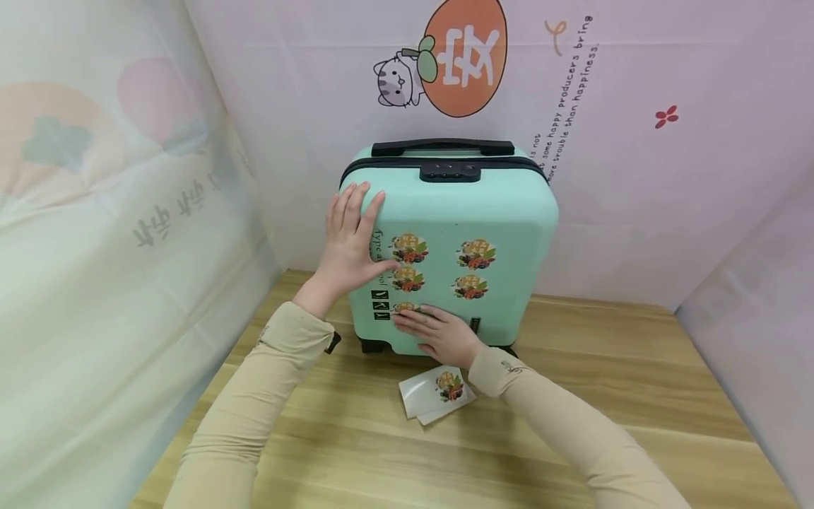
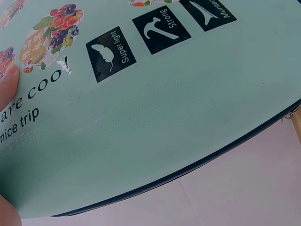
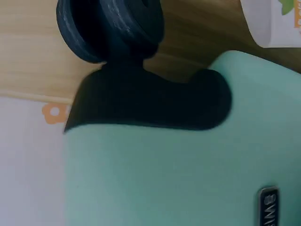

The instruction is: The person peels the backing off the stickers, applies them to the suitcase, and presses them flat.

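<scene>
A mint-green hard-shell suitcase (image 1: 515, 219) stands upright with its black handle (image 1: 443, 146) on top. Spread over its left side, my left hand (image 1: 350, 247) rests on the shell, thumb near the round fruit stickers (image 1: 410, 249). Lower down, my right hand (image 1: 448, 336) lies with extended fingers against another fruit sticker (image 1: 405, 307), partly covering it. Two more stickers (image 1: 473, 286) sit on the right half. The left wrist view shows a fruit sticker (image 2: 40, 52) beside printed lettering and black icon squares (image 2: 110, 54). In the right wrist view the right hand is out of sight.
White backing paper (image 1: 420, 396) carrying one fruit sticker lies on the wooden table (image 1: 343, 438) before the suitcase. Printed cloth (image 1: 305, 106) hangs behind and at both sides. A black wheel (image 3: 113, 28) is at the suitcase's bottom corner.
</scene>
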`<state>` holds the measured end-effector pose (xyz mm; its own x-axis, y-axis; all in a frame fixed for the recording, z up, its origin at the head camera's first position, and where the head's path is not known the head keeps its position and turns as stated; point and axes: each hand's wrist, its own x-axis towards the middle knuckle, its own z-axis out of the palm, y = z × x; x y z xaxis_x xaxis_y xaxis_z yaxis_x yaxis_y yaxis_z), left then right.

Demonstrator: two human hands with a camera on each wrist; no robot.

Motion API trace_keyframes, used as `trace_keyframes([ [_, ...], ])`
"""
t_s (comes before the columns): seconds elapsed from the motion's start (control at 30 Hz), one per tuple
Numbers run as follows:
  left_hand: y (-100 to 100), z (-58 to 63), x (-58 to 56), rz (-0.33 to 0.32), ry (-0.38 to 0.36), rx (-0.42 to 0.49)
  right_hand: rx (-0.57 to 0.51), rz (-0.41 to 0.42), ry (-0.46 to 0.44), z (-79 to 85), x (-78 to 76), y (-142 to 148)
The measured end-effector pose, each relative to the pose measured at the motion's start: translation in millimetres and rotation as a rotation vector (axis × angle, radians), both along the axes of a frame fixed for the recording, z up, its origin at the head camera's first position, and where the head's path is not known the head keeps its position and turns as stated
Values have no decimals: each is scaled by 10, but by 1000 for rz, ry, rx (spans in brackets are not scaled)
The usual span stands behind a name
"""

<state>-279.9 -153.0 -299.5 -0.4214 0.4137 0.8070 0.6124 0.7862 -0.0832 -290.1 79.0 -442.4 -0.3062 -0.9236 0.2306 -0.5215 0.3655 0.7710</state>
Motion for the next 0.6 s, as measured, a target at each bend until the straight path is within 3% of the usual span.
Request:
trace_keyframes([
  [0.2,23,-17,-5,-18,2,6,-45,-13,95,17,-37,215],
  [0.37,19,-3,-30,-20,18,10,-124,32,27,-31,-63,394],
  [0.5,11,2,-28,-18,14,10,-115,66,-12,-66,-58,370],
  [0.6,7,-10,-22,-14,2,4,-69,44,-33,-79,-23,307],
])
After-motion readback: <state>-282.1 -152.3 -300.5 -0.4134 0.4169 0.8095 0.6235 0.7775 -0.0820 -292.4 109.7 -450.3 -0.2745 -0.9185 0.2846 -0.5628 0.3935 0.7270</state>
